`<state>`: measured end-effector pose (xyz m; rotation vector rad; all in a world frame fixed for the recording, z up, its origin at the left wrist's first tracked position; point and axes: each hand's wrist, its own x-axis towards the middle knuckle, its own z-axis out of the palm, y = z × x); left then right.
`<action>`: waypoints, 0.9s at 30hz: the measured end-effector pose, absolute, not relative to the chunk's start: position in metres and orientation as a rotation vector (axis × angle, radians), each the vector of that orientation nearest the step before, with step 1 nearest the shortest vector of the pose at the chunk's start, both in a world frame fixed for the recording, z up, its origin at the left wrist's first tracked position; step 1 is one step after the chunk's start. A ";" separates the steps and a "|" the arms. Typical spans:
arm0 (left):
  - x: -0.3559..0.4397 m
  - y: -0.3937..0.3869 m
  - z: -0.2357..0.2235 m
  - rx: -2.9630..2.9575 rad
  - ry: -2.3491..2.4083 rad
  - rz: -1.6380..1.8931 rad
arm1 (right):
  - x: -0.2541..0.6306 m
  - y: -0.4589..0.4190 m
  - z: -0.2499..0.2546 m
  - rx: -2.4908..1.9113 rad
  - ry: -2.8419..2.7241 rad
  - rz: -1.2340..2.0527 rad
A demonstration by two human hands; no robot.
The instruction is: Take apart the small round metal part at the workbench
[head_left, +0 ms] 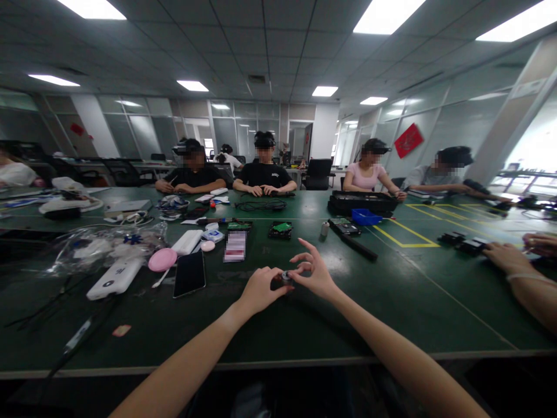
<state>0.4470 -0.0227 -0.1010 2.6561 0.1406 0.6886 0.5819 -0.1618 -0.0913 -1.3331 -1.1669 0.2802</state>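
My left hand (261,288) curls thumb and fingers around a small silvery round part (285,274), held just above the green table. From the other side my right hand (317,269) pinches at the same part with thumb and forefinger, its other fingers raised and spread. Most of the part is covered by my fingers, so its exact kind does not show. Beyond my hands lies a black unit with a green circuit board (281,230). A small metal cylinder (324,228) stands upright farther right.
Left of my hands lie a dark phone (190,274), a pink round lid (162,260), a white power bank (115,278) and clear plastic bags. A blue tray (365,217) and a black case (363,203) sit at the back right. Several people sit around; another person's hands (509,255) are at right.
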 end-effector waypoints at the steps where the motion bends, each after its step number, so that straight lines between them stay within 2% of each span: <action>1: 0.447 -0.023 -0.101 2.657 0.142 0.687 | 0.582 -0.162 -0.091 -1.333 -1.167 0.279; 27: 0.448 -0.023 -0.101 2.649 0.149 0.662 | 0.581 -0.163 -0.088 -1.338 -1.173 0.266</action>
